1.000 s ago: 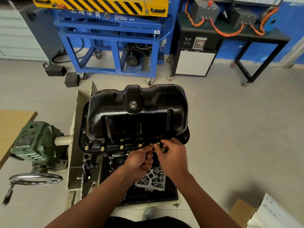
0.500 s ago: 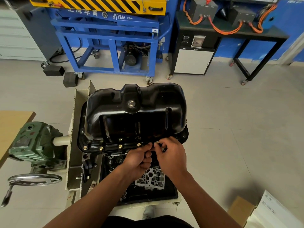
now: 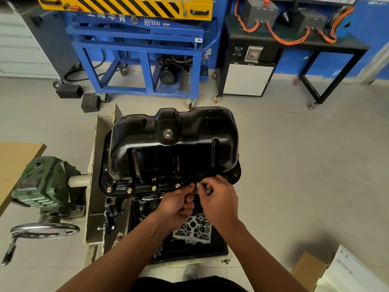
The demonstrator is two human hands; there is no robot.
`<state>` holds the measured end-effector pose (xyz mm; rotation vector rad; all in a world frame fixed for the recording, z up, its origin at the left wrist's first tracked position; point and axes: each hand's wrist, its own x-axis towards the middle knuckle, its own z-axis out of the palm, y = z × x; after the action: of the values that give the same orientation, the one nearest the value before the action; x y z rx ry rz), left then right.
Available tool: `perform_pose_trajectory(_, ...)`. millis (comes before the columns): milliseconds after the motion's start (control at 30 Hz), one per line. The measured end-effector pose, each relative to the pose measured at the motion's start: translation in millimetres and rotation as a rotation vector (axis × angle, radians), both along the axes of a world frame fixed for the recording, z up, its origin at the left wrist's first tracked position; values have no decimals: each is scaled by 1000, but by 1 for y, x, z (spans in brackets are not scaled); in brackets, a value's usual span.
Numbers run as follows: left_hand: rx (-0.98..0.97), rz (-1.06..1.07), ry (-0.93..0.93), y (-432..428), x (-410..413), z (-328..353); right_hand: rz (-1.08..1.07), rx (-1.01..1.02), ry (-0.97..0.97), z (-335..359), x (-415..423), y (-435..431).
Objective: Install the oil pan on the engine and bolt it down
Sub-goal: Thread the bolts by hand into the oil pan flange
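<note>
The glossy black oil pan (image 3: 172,148) lies bottom-up on the engine (image 3: 189,230), which hangs in a cream stand. Several brass-coloured bolts (image 3: 154,188) stand in the pan's near flange. My right hand (image 3: 219,202) pinches another brass bolt (image 3: 200,183) at the flange, just right of that row. My left hand (image 3: 176,205) is curled close beside it, fingertips at the flange edge; whether it holds anything is hidden.
A green gearbox (image 3: 45,184) with a chrome handwheel (image 3: 45,230) sits left of the stand. A blue lift frame (image 3: 143,60) and a black bench (image 3: 294,45) stand behind. A wooden tabletop (image 3: 14,165) lies at the left, cardboard and papers (image 3: 336,272) at the bottom right.
Both hands stay at the same spot on the near flange; the fingers have shifted slightly around the bolt. The pan has not moved.
</note>
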<state>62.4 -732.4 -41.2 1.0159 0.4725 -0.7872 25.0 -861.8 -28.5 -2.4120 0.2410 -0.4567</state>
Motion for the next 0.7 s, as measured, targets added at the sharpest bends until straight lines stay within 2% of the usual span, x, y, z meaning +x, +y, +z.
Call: perform_pose_trajectory(700, 27, 0, -3, -1, 0, 1, 0, 33, -73, -3, -1, 0)
